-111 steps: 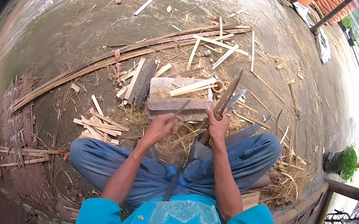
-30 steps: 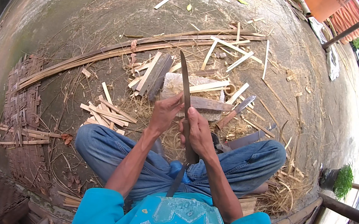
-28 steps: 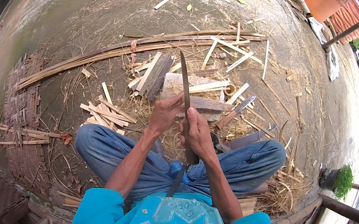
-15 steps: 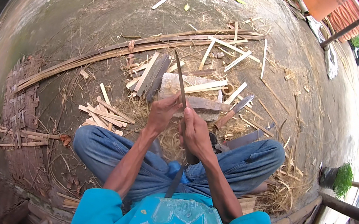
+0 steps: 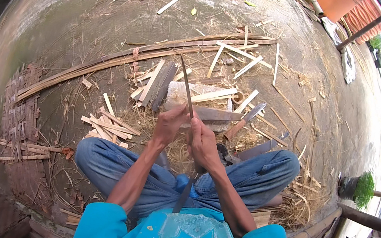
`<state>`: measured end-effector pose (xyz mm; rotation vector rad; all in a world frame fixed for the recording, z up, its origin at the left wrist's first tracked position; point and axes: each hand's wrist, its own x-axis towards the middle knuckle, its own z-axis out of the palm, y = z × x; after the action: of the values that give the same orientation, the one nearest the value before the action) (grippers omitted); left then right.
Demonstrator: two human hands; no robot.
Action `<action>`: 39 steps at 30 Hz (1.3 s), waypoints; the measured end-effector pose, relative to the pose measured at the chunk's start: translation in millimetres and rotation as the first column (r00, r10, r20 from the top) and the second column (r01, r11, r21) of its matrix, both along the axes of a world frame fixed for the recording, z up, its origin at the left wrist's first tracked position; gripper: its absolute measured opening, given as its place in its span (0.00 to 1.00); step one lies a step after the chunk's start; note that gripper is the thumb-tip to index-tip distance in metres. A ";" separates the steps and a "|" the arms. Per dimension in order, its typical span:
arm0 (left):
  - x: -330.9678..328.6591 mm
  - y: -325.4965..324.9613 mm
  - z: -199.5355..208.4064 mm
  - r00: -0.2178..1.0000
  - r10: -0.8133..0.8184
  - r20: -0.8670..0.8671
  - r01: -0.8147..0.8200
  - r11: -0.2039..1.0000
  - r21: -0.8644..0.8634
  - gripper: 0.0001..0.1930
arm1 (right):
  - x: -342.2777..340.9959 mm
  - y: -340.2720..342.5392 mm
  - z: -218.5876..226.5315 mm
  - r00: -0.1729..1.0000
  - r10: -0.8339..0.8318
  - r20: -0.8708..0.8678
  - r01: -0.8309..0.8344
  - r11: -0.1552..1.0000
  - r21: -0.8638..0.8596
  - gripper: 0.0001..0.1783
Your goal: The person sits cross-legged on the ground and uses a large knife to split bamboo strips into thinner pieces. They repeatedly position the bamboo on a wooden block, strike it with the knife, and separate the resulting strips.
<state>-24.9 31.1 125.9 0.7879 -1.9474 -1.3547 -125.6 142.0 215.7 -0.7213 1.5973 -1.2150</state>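
Over my crossed legs, both hands meet around a long, thin, dark strip (image 5: 187,83) that looks like split bamboo. Its narrow end points up and slightly left. My left hand (image 5: 169,121) is closed, pinching the strip between thumb and fingers. Close beside it, my right hand (image 5: 203,144) is closed with its thumb laid along the strip. Below the right hand, a dark flat length (image 5: 182,200) runs down to my waist; whether it belongs to the same piece is hidden. Just beyond my hands lies a pale stone block (image 5: 175,92) with light wooden strips (image 5: 215,95) on top.
A knife (image 5: 244,122) with a wooden handle lies right of the block. Cut strips (image 5: 110,125) are piled near my left knee. Long bamboo lengths (image 5: 108,65) cross the ground farther out. Shavings (image 5: 294,209) heap by my right knee, and a potted plant (image 5: 364,190) stands right.
The whole view has shifted a little left. Both hands keep their hold on the strip, and the dark piece under my right hand shows less than before.
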 end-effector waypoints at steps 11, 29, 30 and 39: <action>-7.7 -15.8 5.5 0.999 -0.038 0.037 0.034 0.994 0.108 0.22 | -16.3 -6.2 -1.2 0.995 0.063 -0.075 -0.059 0.997 0.056 0.28; 1.9 -35.4 8.5 0.979 0.053 0.195 -0.055 0.998 0.004 0.28 | -14.7 -10.4 -6.4 0.993 0.061 -0.103 -0.059 0.998 0.023 0.30; 3.9 -38.2 11.5 0.973 0.103 0.208 -0.106 0.994 0.004 0.28 | -15.1 -10.6 -9.4 0.992 0.062 -0.107 -0.061 0.998 0.015 0.30; -103.8 -100.9 189.8 0.981 -0.085 -0.177 -0.105 0.535 -0.838 0.25 | -13.3 -6.7 -16.2 0.986 0.034 -0.163 -0.035 0.999 0.000 0.29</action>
<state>-128.8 -69.7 315.7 0.1503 -2.0820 -0.2887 -138.9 135.3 199.5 -0.8656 1.7094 -1.1582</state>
